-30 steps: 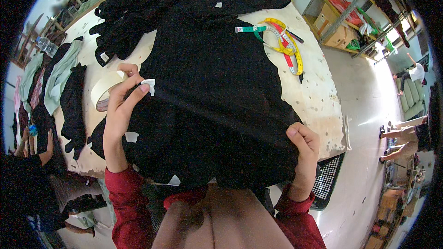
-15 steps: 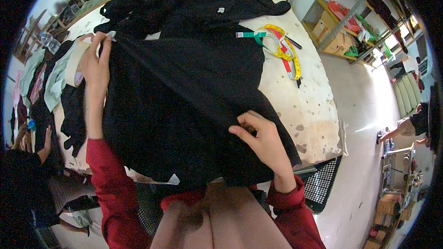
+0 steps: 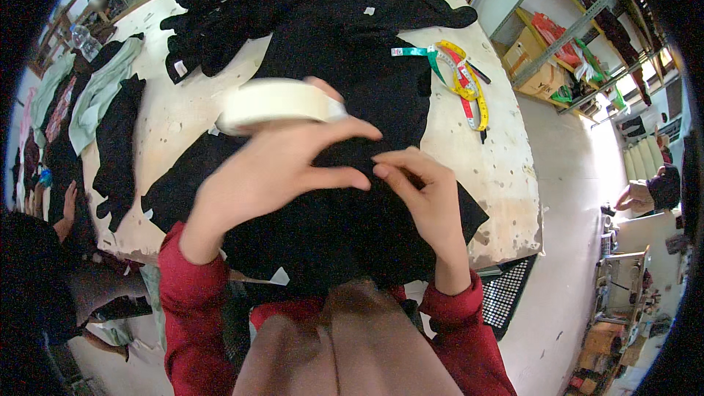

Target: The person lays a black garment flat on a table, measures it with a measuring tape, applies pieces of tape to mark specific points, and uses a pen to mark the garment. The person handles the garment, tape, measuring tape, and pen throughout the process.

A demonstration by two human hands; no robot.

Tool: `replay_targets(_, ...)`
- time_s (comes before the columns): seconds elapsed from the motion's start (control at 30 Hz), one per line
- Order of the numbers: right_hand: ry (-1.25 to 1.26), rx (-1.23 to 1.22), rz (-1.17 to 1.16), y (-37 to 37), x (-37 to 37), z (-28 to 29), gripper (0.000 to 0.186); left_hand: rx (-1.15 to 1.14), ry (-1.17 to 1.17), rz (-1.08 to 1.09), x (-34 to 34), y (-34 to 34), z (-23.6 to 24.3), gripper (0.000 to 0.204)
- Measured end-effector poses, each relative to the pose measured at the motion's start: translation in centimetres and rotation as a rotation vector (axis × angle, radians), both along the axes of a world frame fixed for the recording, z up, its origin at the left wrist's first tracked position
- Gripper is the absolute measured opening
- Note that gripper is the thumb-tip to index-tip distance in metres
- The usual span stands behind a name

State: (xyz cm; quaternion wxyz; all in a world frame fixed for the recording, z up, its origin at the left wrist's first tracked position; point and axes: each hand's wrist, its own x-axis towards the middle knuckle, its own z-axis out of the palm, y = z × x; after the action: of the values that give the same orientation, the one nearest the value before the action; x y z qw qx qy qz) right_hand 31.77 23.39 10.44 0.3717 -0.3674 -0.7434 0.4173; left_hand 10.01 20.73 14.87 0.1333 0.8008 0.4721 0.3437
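My left hand is over the middle of a black garment, its thumb and forefinger apart. A cream roll of tape, blurred by motion, sits on that hand, the other fingers partly hidden by it. Close by on the right, my right hand is closed in a pinch on the black cloth, thumb against forefinger. What lies exactly between those fingertips is hard to make out against the dark fabric. Small white tags show at the garment's edges, one near the front.
A coiled measuring tape in yellow, red and green lies on the pale table, beside a dark pen. More black garments are heaped at the far side. Green and black cloth pieces lie at left, near another person's hand. Shelves stand right.
My left hand, with the tape roll, has left the cloth's far left corner and come right, close to my right hand. The garment's left part has drawn inward. My right hand has shifted slightly away.
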Motion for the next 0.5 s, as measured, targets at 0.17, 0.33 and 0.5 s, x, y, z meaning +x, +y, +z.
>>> replay_targets(0.17, -0.163, 0.142, -0.047, -0.3, 1.4, 2.0, 0.019, -0.192, -0.191, -0.165, -0.3, 3.1, -1.0, 0.019)
replay_targets(0.33, -0.362, 0.191, -0.245, -1.4, 7.0, 1.2, 0.017, -0.373, -0.419, -0.011, -3.3, 3.6, -1.1, 0.019)
replay_targets(0.5, -0.097, -0.217, -0.302, -1.7, 8.2, 1.4, 0.017, -0.401, -0.454, 0.047, -4.4, 3.9, -2.0, 0.022)
